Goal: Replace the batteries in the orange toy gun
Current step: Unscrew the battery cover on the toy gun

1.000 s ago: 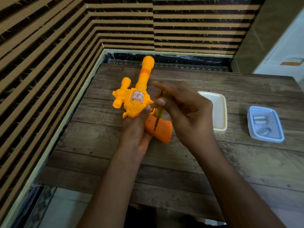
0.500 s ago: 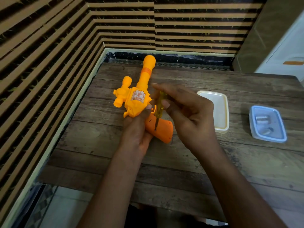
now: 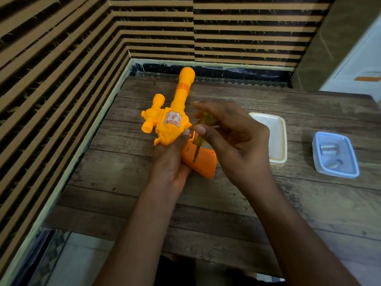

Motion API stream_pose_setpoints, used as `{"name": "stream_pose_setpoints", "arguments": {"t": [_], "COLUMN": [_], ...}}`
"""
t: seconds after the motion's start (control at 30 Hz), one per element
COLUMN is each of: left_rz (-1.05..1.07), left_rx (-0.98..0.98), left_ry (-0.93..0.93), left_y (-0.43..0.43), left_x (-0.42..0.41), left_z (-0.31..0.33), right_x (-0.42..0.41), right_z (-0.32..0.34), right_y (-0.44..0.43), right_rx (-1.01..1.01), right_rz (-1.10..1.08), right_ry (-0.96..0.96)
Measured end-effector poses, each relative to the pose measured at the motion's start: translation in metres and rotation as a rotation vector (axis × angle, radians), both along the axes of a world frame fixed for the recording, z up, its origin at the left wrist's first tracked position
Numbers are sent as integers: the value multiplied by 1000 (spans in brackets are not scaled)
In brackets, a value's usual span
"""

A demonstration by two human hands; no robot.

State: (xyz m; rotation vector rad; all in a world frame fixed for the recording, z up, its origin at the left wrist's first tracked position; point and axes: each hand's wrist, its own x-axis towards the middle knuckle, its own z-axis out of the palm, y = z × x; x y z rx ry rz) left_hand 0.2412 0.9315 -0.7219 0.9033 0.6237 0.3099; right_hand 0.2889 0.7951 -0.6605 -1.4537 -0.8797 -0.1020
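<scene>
While the screwdriver (image 3: 203,131) stands on the grip (image 3: 203,163): the job looks early. The tip rests on a small spot on the grip's face, likely the cover screw, and the cover is closed.
Done: the tool is in hand and set on the grip. Nothing further shows as finished.
Left to do: by my reading, free the screw, lift the cover, take out the old cells, fit new ones, then close and screw down.
Gun (image 3: 173,129): held just over the surface (image 3: 226,203) near its 10 o'clock corner, with the barrel toward 12 o'clock and the grip toward 5 o'clock. Whether the grip's end touches the wood I cannot tell.
Left hand (image 3: 171,168): comes up from 6 o'clock and grips the gun where body meets grip. The thumb lies on the body and the other fingers are wrapped underneath, mostly hidden.
Right hand (image 3: 233,141): at 3 o'clock of the gun. Its fingers (image 3: 214,106) and thumb pinch the screwdriver's yellow handle, and the shaft slants down toward 7 o'clock.
White box (image 3: 274,137): just behind the right hand, at 3 o'clock of the gun. It is shallow with a yellowish rim, and nothing shows in it.
Blue box (image 3: 335,154): at 3 o'clock of the white box and well apart from the gun, with a clear lid on.
Inside the blue box: two silvery cylinders (image 3: 328,148), likely the batteries, one toward 12 o'clock and one toward 6. They are too blurred to say whether they are new or used.
</scene>
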Motion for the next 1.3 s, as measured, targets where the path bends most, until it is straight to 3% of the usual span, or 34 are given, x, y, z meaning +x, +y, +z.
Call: {"name": "stream_pose_setpoints", "arguments": {"t": [0.37,1.3], "left_rz": [-15,5], "left_rx": [-19,-74], "left_ry": [-11,13], "left_y": [2,-3], "left_x": [1,0], "left_z": [-4,10], "right_x": [-1,-3], "right_z": [-4,-3], "right_y": [0,-3], "right_rx": [25,34], "right_rz": [39,-49], "right_ry": [79,63]}}
